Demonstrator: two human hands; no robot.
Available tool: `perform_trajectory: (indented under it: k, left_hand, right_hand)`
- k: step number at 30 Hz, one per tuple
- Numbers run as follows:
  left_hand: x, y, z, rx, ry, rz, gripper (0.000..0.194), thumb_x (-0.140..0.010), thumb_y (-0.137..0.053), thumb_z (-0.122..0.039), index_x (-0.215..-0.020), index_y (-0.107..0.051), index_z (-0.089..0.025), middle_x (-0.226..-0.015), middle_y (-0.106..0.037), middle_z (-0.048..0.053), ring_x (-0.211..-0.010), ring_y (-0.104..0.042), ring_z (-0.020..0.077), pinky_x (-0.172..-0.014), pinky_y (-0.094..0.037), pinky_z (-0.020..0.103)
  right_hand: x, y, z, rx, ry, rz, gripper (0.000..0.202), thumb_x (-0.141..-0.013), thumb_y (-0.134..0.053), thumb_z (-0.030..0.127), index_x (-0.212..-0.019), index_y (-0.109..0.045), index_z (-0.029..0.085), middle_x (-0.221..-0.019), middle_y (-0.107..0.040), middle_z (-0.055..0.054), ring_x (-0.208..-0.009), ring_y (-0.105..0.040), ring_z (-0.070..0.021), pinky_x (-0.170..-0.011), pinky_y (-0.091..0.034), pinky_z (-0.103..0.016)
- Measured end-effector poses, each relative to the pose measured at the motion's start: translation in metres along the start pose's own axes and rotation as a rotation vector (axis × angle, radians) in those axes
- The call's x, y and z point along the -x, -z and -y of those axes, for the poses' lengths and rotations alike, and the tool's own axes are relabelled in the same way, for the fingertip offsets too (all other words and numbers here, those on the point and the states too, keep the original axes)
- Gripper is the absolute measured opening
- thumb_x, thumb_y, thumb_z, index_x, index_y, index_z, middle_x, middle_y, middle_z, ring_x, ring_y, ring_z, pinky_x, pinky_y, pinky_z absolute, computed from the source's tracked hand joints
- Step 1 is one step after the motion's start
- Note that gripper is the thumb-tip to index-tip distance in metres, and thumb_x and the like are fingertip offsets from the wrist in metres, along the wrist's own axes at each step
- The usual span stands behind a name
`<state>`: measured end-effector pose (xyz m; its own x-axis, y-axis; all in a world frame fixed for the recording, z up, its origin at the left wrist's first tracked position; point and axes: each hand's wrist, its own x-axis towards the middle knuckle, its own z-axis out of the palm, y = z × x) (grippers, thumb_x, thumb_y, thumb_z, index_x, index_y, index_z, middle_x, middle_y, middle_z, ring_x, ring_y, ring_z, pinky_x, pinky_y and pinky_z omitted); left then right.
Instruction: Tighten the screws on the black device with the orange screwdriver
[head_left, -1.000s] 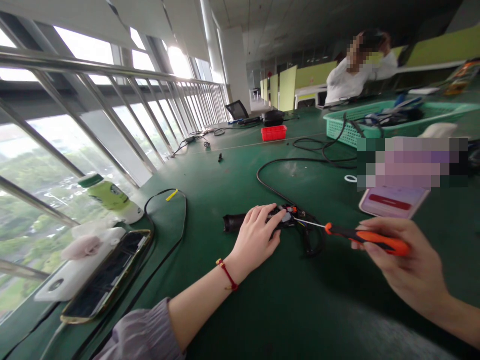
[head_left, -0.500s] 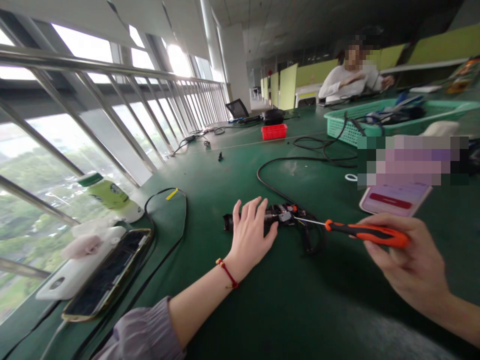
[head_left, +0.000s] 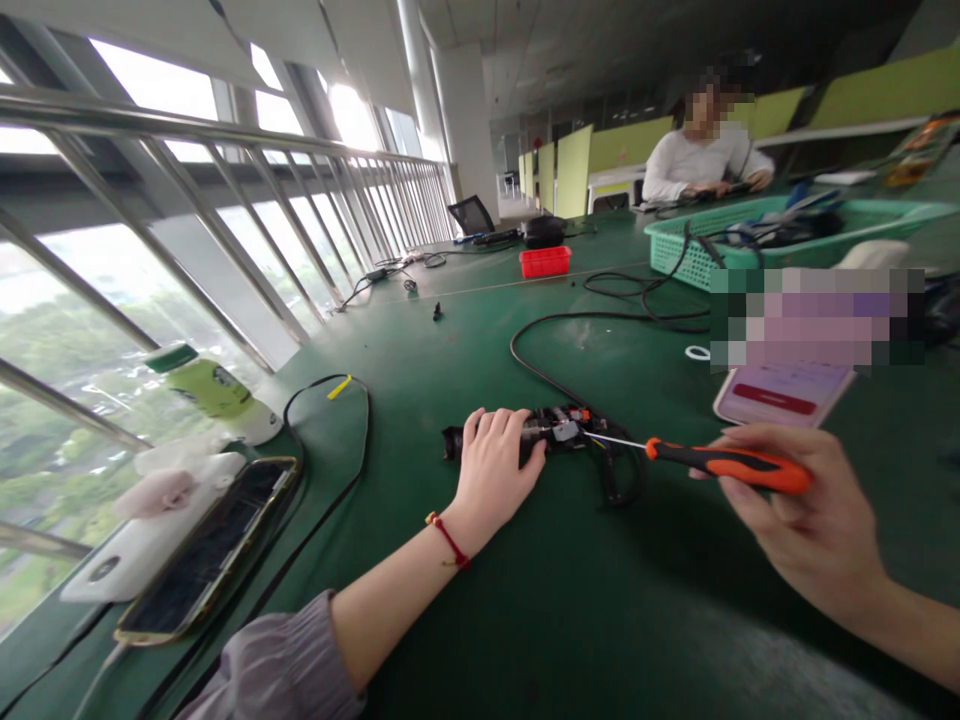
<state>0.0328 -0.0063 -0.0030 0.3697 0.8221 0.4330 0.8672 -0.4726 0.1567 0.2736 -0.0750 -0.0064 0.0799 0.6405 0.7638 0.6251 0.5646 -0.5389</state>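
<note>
A black corded device point(head_left: 556, 428) with a tube-like body lies on the table, its inner parts and a few wires exposed, a dark handle-like part pointing toward me. My left hand point(head_left: 495, 460) rests over its barrel, fingers curled round the far side and thumb on the near side. In my right hand point(head_left: 814, 520) is a screwdriver point(head_left: 727, 465) with an orange and black handle. Its thin shaft points left, the tip at the exposed parts beside a small grey block; whether it touches a screw is too small to tell.
A black cable point(head_left: 517, 345) loops behind the device. Right of it stand a lit phone point(head_left: 780, 395) and a green basket point(head_left: 675, 255) of tools; farther back, a red tray point(head_left: 545, 262). On the left are a bottle point(head_left: 217, 390) and a dark phone point(head_left: 210, 550). A person sits opposite.
My left fingers have curled down from a raised, more spread pose onto the device. The screwdriver stays pointed at the same spot. The person opposite has lowered their hands.
</note>
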Motion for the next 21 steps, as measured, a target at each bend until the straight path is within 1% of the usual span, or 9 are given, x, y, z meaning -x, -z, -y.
perform_trajectory:
  k: [2, 4, 7, 9, 11, 12, 14, 16, 21]
  left_hand:
    - [0.0001, 0.0007, 0.0002, 0.009, 0.007, 0.016, 0.027, -0.085, -0.045, -0.031, -0.109, -0.050, -0.019, -0.102, -0.057, 0.005, -0.099, -0.049, 0.0204, -0.099, -0.030, 0.042]
    - [0.0003, 0.0012, 0.0004, 0.022, 0.012, 0.025, 0.027, -0.085, -0.046, -0.031, -0.109, -0.050, -0.019, -0.102, -0.056, 0.005, -0.099, -0.049, 0.0207, -0.095, -0.033, 0.041]
    - [0.0006, 0.0011, 0.0003, 0.035, 0.012, 0.027, 0.026, -0.086, -0.046, -0.031, -0.108, -0.049, -0.018, -0.103, -0.056, 0.005, -0.098, -0.049, 0.0210, -0.093, -0.034, 0.040]
    - [0.0005, 0.0009, -0.0002, 0.035, 0.006, 0.026, 0.026, -0.087, -0.045, -0.030, -0.109, -0.048, -0.018, -0.104, -0.056, 0.005, -0.099, -0.048, 0.0211, -0.092, -0.035, 0.039]
    - [0.0003, 0.0007, -0.0009, 0.033, -0.001, 0.024, 0.025, -0.087, -0.045, -0.029, -0.110, -0.047, -0.018, -0.105, -0.056, 0.005, -0.099, -0.048, 0.0210, -0.092, -0.035, 0.039]
    - [0.0002, 0.0007, -0.0013, 0.032, -0.003, 0.022, 0.025, -0.088, -0.045, -0.029, -0.110, -0.047, -0.018, -0.106, -0.056, 0.005, -0.100, -0.048, 0.0209, -0.092, -0.034, 0.039]
    - [0.0002, 0.0009, -0.0020, 0.031, -0.004, 0.020, 0.025, -0.088, -0.045, -0.028, -0.110, -0.046, -0.018, -0.107, -0.056, 0.005, -0.101, -0.048, 0.0206, -0.093, -0.033, 0.039]
    - [0.0004, 0.0011, -0.0024, 0.032, -0.004, 0.017, 0.024, -0.088, -0.045, -0.027, -0.110, -0.046, -0.018, -0.107, -0.055, 0.005, -0.102, -0.048, 0.0203, -0.094, -0.032, 0.040]
    - [0.0001, 0.0013, -0.0009, 0.046, -0.005, 0.011, 0.023, -0.087, -0.046, -0.027, -0.109, -0.047, -0.020, -0.107, -0.056, 0.005, -0.102, -0.049, 0.0201, -0.094, -0.032, 0.040]
  right_hand:
    - [0.0019, 0.0007, -0.0022, -0.084, -0.086, 0.093, 0.019, -0.078, -0.056, 0.022, -0.097, -0.054, 0.023, -0.082, -0.056, 0.000, -0.062, -0.060, -0.0118, -0.055, -0.051, -0.022]
    - [0.0024, 0.0010, -0.0029, -0.118, -0.138, 0.125, 0.018, -0.079, -0.056, 0.023, -0.097, -0.054, 0.023, -0.082, -0.056, 0.000, -0.060, -0.060, -0.0111, -0.053, -0.051, -0.022]
    - [-0.0011, 0.0003, 0.0010, 0.004, -0.026, -0.019, 0.022, -0.076, -0.058, 0.021, -0.098, -0.053, 0.023, -0.087, -0.054, -0.002, -0.073, -0.060, -0.0135, -0.065, -0.053, -0.024]
    - [-0.0034, -0.0003, 0.0039, 0.058, 0.054, -0.046, 0.021, -0.077, -0.056, 0.019, -0.097, -0.053, 0.023, -0.086, -0.053, -0.002, -0.075, -0.060, -0.0136, -0.067, -0.053, -0.025]
    - [-0.0032, -0.0002, 0.0042, 0.051, 0.057, -0.041, 0.022, -0.076, -0.057, 0.019, -0.097, -0.053, 0.023, -0.087, -0.054, -0.002, -0.074, -0.060, -0.0142, -0.066, -0.053, -0.026]
    - [-0.0021, 0.0001, 0.0033, 0.012, 0.021, -0.022, 0.023, -0.075, -0.059, 0.020, -0.097, -0.053, 0.023, -0.086, -0.054, -0.002, -0.072, -0.061, -0.0139, -0.064, -0.053, -0.026]
    - [0.0007, 0.0009, 0.0010, -0.093, -0.066, 0.079, 0.021, -0.076, -0.058, 0.021, -0.097, -0.053, 0.023, -0.086, -0.056, -0.001, -0.063, -0.061, -0.0121, -0.056, -0.053, -0.023]
    - [0.0022, 0.0014, 0.0000, -0.144, -0.098, 0.124, 0.020, -0.077, -0.057, 0.021, -0.097, -0.053, 0.023, -0.085, -0.056, -0.001, -0.060, -0.061, -0.0112, -0.053, -0.052, -0.022]
    - [-0.0018, 0.0010, 0.0043, 0.035, 0.043, -0.042, 0.024, -0.075, -0.058, 0.019, -0.097, -0.053, 0.024, -0.086, -0.054, -0.002, -0.072, -0.061, -0.0144, -0.064, -0.053, -0.026]
